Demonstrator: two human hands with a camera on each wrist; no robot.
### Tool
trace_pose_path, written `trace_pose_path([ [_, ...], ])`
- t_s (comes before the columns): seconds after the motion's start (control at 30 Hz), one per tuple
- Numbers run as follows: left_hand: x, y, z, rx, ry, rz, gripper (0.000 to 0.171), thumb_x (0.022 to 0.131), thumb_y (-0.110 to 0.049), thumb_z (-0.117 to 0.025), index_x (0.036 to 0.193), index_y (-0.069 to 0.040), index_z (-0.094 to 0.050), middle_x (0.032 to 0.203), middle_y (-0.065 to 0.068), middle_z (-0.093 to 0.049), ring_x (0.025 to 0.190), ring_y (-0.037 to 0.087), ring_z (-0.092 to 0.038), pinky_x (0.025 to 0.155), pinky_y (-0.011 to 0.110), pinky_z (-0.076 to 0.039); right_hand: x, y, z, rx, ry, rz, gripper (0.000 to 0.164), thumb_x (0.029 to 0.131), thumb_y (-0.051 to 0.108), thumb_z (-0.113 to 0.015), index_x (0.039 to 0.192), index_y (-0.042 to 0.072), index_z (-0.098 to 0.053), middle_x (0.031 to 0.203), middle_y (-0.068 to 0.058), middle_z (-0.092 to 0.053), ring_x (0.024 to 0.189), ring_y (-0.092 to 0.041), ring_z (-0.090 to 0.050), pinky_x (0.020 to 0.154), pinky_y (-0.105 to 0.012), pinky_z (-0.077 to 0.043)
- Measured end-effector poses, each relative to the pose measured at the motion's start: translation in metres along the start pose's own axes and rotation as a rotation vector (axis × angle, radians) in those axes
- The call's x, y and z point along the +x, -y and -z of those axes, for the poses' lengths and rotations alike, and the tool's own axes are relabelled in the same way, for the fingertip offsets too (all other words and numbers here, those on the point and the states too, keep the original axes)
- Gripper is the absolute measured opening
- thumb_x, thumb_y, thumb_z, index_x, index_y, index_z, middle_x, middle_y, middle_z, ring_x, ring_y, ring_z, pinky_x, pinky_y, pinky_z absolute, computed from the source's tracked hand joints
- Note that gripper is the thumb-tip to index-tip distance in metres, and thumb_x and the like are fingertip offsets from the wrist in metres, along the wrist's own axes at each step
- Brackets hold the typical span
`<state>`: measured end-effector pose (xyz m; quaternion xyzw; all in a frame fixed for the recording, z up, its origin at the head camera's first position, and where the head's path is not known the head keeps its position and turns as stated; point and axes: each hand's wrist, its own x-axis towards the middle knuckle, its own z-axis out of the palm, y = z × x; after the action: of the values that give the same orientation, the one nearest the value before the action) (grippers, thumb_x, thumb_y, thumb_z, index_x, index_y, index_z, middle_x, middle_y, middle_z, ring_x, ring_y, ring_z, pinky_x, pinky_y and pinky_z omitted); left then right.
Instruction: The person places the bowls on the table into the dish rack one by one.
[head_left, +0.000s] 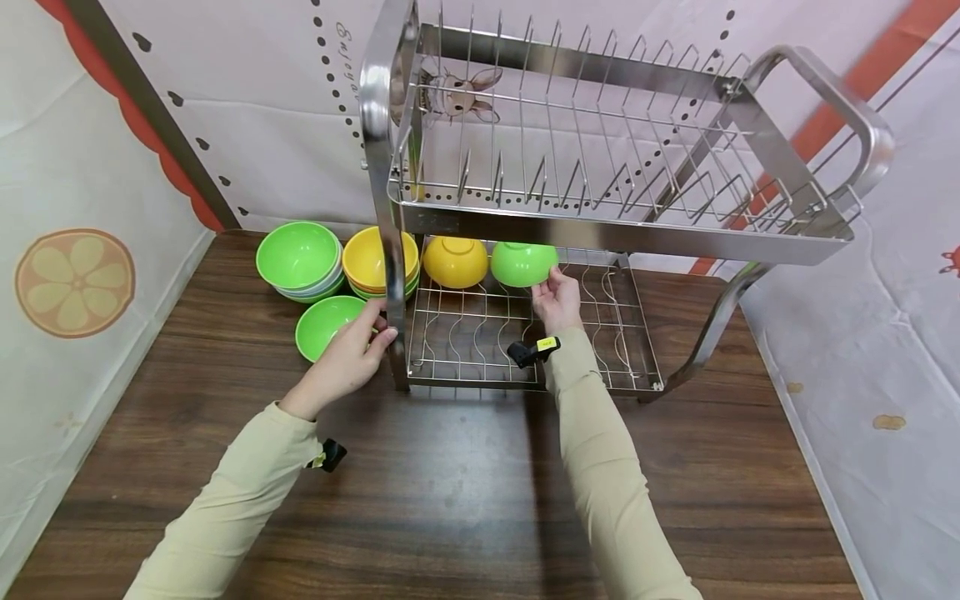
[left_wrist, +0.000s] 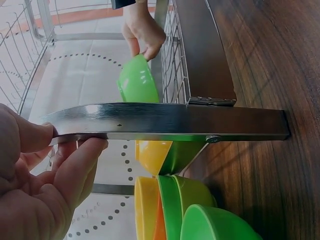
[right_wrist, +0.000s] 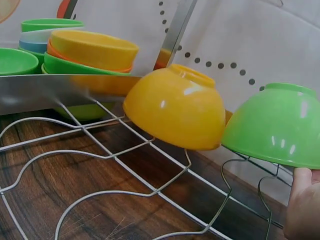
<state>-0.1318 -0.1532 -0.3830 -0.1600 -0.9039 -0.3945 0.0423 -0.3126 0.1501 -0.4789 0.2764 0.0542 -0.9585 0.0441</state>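
My right grip [head_left: 557, 300] is closed, thumb and fingers pinching the rim of an upside-down green bowl [head_left: 523, 265] at the back of the lower wire shelf [head_left: 474, 385], just beside an upturned yellow bowl [head_left: 455, 263]. My left grip [head_left: 349, 352] is closed too, fingers and thumb around the rack's metal post [head_left: 392, 287], near a lone upright bowl [head_left: 321, 325] on the tabletop [head_left: 450, 483].

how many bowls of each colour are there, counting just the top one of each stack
Green: 3 (topmost green bowl, front green bowl, upside-down green bowl)
Yellow: 2 (topmost yellow bowl, upside-down yellow bowl)
Total: 5 bowls
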Motion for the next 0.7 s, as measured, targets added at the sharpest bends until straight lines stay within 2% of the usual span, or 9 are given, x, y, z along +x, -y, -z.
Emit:
trace_pose_path([
  [0.03, 0.000, 0.000, 0.000, 0.001, 0.000, 0.000, 0.028, 0.091, -0.005, -0.050, 0.117, 0.001, -0.041, 0.085, 0.015, -0.054, 0.068, 0.023, -0.048, 0.063, 0.035, -0.040, 0.003, 0.000, -0.001, -0.004, -0.019, 0.020, 0.022, 0.081, -0.004, -0.057, 0.101, 0.004, -0.058, 0.103, -0.010, -0.063, 0.098, -0.020, -0.060, 0.086, -0.034, -0.047],
  [0.1, 0.000, -0.001, 0.000, 0.003, 0.002, 0.001, 0.028, 0.091, -0.006, -0.050, 0.117, 0.000, -0.041, 0.086, 0.015, -0.054, 0.069, 0.024, -0.049, 0.064, 0.036, -0.040, -0.017, -0.008, -0.014, -0.017, -0.099, 0.052, 0.023, 0.088, 0.000, -0.051, 0.109, 0.006, -0.056, 0.111, -0.007, -0.060, 0.107, -0.017, -0.056, 0.093, -0.031, -0.043],
  [0.2, 0.000, -0.001, 0.001, 0.007, 0.006, 0.005, 0.028, 0.091, -0.006, -0.050, 0.117, 0.001, -0.041, 0.087, 0.016, -0.053, 0.070, 0.025, -0.050, 0.065, 0.037, -0.041, -0.027, -0.012, -0.017, -0.024, -0.112, 0.047, 0.023, 0.091, 0.002, -0.046, 0.112, 0.005, -0.055, 0.114, -0.008, -0.059, 0.109, -0.018, -0.055, 0.095, -0.032, -0.041],
  [0.37, 0.000, 0.000, 0.001, 0.014, 0.007, 0.005, 0.027, 0.091, -0.006, -0.050, 0.116, 0.000, -0.041, 0.086, 0.015, -0.053, 0.070, 0.025, -0.050, 0.065, 0.037, -0.041, 0.032, 0.002, 0.016, -0.007, -0.032, -0.003, 0.023, 0.082, -0.001, -0.058, 0.103, 0.006, -0.058, 0.105, -0.010, -0.062, 0.099, -0.022, -0.060, 0.087, -0.036, -0.047],
  [0.43, 0.000, 0.000, 0.001, 0.017, 0.007, 0.000, 0.026, 0.092, -0.006, -0.050, 0.115, -0.001, -0.041, 0.085, 0.014, -0.053, 0.069, 0.024, -0.050, 0.064, 0.037, -0.041, 0.043, 0.004, 0.019, 0.002, -0.044, 0.009, 0.025, 0.082, -0.001, -0.058, 0.105, 0.007, -0.058, 0.108, -0.009, -0.062, 0.101, -0.021, -0.059, 0.088, -0.036, -0.046],
  [0.5, 0.000, 0.000, 0.001, 0.015, 0.007, -0.006, 0.026, 0.091, -0.006, -0.050, 0.115, -0.001, -0.042, 0.085, 0.014, -0.053, 0.069, 0.024, -0.050, 0.065, 0.037, -0.041, 0.026, -0.002, 0.009, -0.005, -0.077, 0.031, 0.023, 0.085, 0.000, -0.054, 0.107, 0.006, -0.057, 0.111, -0.009, -0.061, 0.105, -0.020, -0.057, 0.092, -0.034, -0.044],
  [0.6, 0.001, 0.000, 0.001, 0.014, 0.011, -0.009, 0.025, 0.091, -0.006, -0.050, 0.115, -0.001, -0.042, 0.085, 0.014, -0.053, 0.070, 0.024, -0.050, 0.065, 0.037, -0.041, -0.014, -0.011, -0.011, -0.026, -0.104, 0.041, 0.018, 0.091, 0.001, -0.046, 0.105, 0.004, -0.056, 0.109, -0.010, -0.061, 0.107, -0.019, -0.056, 0.094, -0.031, -0.042],
  [0.7, 0.001, 0.001, 0.001, 0.011, 0.013, -0.007, 0.025, 0.091, -0.005, -0.050, 0.114, -0.001, -0.041, 0.085, 0.014, -0.053, 0.070, 0.024, -0.050, 0.065, 0.037, -0.041, -0.036, -0.014, -0.019, -0.055, -0.078, 0.013, 0.015, 0.092, 0.001, -0.044, 0.100, 0.002, -0.057, 0.102, -0.011, -0.062, 0.106, -0.017, -0.056, 0.093, -0.029, -0.042],
])
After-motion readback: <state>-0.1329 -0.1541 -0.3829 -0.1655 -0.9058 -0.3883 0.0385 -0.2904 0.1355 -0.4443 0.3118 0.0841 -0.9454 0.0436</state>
